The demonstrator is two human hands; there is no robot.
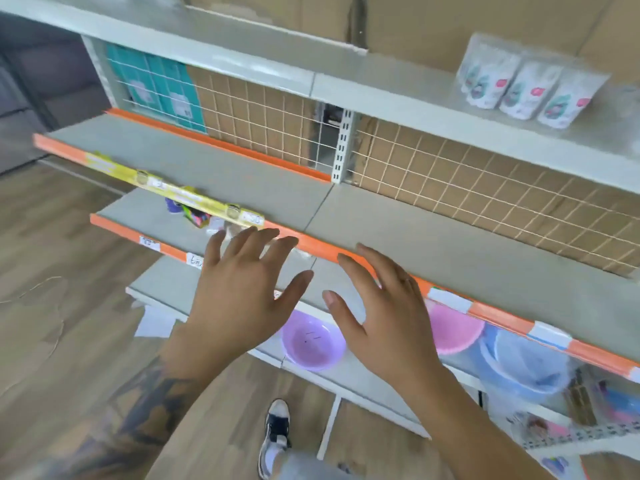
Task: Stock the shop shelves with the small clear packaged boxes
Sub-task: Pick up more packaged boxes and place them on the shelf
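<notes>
Hands empty: your left hand and right hand hover fingers spread, grip apart, before the orange-edged middle shelf. Small clear packaged boxes: can't pick any out; frame's blurry. White pouches stand on the upper shelf.

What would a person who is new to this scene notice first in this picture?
First come the two bare hands, the left hand and the right hand, both open with fingers spread and holding nothing, in front of the orange-edged grey metal shelf. Below them a round lilac plastic bowl sits on a lower shelf. At the upper right, white printed pouches stand in a row on the top shelf.
</notes>
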